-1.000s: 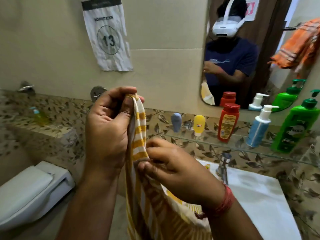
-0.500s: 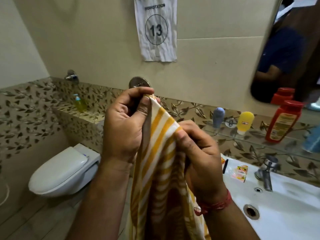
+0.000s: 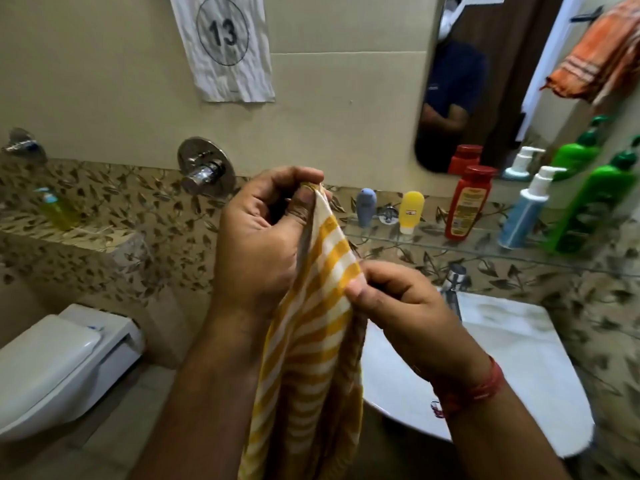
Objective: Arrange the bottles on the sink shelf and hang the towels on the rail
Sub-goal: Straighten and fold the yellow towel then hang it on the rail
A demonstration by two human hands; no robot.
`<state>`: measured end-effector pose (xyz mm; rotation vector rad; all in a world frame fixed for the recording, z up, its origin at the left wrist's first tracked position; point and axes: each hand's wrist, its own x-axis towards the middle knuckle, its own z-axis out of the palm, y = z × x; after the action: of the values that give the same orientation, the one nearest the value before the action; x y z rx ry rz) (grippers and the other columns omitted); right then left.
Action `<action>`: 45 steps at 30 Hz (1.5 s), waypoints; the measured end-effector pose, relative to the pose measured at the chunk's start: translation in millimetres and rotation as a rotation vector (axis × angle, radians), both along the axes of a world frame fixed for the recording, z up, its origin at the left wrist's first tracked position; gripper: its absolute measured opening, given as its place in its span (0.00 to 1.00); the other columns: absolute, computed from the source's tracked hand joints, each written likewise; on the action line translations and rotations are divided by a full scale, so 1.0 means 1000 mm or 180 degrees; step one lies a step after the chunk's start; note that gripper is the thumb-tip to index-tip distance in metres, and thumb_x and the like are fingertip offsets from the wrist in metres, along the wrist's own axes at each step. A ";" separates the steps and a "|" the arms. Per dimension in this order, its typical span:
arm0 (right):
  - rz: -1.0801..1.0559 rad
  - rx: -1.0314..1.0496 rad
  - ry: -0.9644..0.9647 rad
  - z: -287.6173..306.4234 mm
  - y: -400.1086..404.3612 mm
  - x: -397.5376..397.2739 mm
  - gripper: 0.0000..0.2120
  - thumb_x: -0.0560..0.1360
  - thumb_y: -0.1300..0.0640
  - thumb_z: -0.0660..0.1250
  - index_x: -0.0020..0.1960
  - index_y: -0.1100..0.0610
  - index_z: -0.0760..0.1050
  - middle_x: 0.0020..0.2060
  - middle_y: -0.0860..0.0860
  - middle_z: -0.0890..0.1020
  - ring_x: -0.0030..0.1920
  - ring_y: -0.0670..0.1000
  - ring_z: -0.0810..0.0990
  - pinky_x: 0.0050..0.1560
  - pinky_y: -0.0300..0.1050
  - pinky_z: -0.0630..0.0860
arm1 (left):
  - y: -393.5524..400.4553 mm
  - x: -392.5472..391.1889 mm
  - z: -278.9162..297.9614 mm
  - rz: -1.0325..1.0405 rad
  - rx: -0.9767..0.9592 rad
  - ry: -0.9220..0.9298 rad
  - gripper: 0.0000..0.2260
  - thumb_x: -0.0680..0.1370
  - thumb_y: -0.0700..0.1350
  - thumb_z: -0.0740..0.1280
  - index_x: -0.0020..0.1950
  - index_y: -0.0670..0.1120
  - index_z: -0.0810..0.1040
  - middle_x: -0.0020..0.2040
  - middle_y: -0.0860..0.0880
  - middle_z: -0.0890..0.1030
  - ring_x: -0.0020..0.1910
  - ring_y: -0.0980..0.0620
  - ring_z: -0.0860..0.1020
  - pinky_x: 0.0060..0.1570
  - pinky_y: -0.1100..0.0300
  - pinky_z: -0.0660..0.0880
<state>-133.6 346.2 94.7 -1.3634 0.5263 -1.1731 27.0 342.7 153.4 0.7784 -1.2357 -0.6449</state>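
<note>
A yellow-and-white striped towel [image 3: 311,358] hangs down in front of me, held up between both hands. My left hand [image 3: 263,237] pinches its top corner. My right hand [image 3: 398,299] pinches the towel's right edge lower down. On the glass shelf [image 3: 433,239] above the sink stand a small blue-grey tube [image 3: 366,206], a yellow tube [image 3: 410,211], a red bottle [image 3: 469,202], a blue pump bottle [image 3: 526,209] and a green pump bottle [image 3: 588,209]. An orange towel [image 3: 599,60] shows in the mirror, hung on a rail.
The white sink [image 3: 512,368] with its tap [image 3: 453,285] lies under my right arm. A toilet [image 3: 59,368] sits at lower left. A wall valve [image 3: 204,168] and a small yellow bottle [image 3: 57,209] on the tiled ledge are to the left.
The view swung left, then back right, so the shelf bottles and mirror show again. My right hand slid along the towel's edge; both hands kept hold.
</note>
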 end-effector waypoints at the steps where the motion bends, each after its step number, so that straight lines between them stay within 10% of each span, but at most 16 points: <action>1: 0.0017 0.0079 -0.0250 -0.001 0.004 -0.004 0.16 0.72 0.48 0.74 0.44 0.62 0.80 0.39 0.60 0.80 0.43 0.55 0.80 0.46 0.49 0.78 | 0.000 -0.005 0.000 -0.0048 -0.0002 0.0012 0.11 0.80 0.36 0.66 0.48 0.52 0.82 0.45 0.50 0.86 0.46 0.52 0.84 0.48 0.59 0.80; 10: -0.0070 -0.0063 0.0670 -0.006 0.015 -0.053 0.21 0.78 0.51 0.68 0.52 0.71 0.78 0.50 0.71 0.79 0.50 0.61 0.80 0.53 0.60 0.77 | -0.002 -0.039 0.003 -0.0123 -0.0012 0.0065 0.11 0.80 0.38 0.67 0.47 0.54 0.84 0.46 0.48 0.87 0.47 0.49 0.85 0.50 0.50 0.81; 19: 0.0078 -0.0381 0.2510 -0.014 0.017 -0.134 0.29 0.77 0.36 0.63 0.56 0.63 0.79 0.54 0.60 0.81 0.57 0.59 0.80 0.61 0.64 0.74 | -0.005 -0.058 0.001 0.0184 0.0058 0.0620 0.09 0.80 0.38 0.67 0.49 0.52 0.83 0.50 0.45 0.86 0.49 0.49 0.85 0.49 0.58 0.80; 30: 0.0033 0.0015 0.4058 -0.045 0.006 -0.182 0.17 0.78 0.39 0.62 0.50 0.49 0.82 0.48 0.46 0.85 0.51 0.48 0.82 0.58 0.57 0.77 | -0.008 -0.088 -0.001 0.0231 0.0099 0.0564 0.10 0.80 0.39 0.67 0.49 0.54 0.83 0.52 0.44 0.85 0.51 0.48 0.84 0.49 0.59 0.79; 35: -0.0190 -0.0386 0.3072 -0.045 0.006 -0.188 0.10 0.81 0.53 0.65 0.56 0.52 0.84 0.55 0.40 0.83 0.58 0.42 0.80 0.60 0.42 0.76 | -0.008 -0.092 0.007 0.0466 -0.0002 0.0821 0.10 0.81 0.38 0.65 0.50 0.52 0.82 0.52 0.45 0.85 0.50 0.52 0.84 0.51 0.60 0.79; 41: -0.0822 -0.0480 0.1434 -0.058 0.003 -0.187 0.28 0.77 0.39 0.66 0.47 0.67 0.81 0.44 0.62 0.79 0.48 0.61 0.80 0.52 0.62 0.75 | -0.016 -0.085 0.018 0.0769 -0.0285 0.1025 0.08 0.78 0.39 0.66 0.50 0.50 0.83 0.53 0.41 0.84 0.52 0.47 0.84 0.53 0.58 0.80; 45: -0.0050 0.0034 0.1591 -0.057 -0.006 -0.198 0.29 0.76 0.41 0.69 0.51 0.70 0.79 0.50 0.71 0.77 0.51 0.64 0.79 0.54 0.61 0.75 | -0.029 -0.074 0.019 0.1070 -0.0340 0.1124 0.07 0.77 0.39 0.67 0.53 0.46 0.82 0.53 0.36 0.84 0.51 0.45 0.83 0.58 0.50 0.80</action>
<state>-331.1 340.6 37.5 -1.6513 0.8953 -0.8334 -47.0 313.8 172.0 0.7254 -0.7873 -0.4142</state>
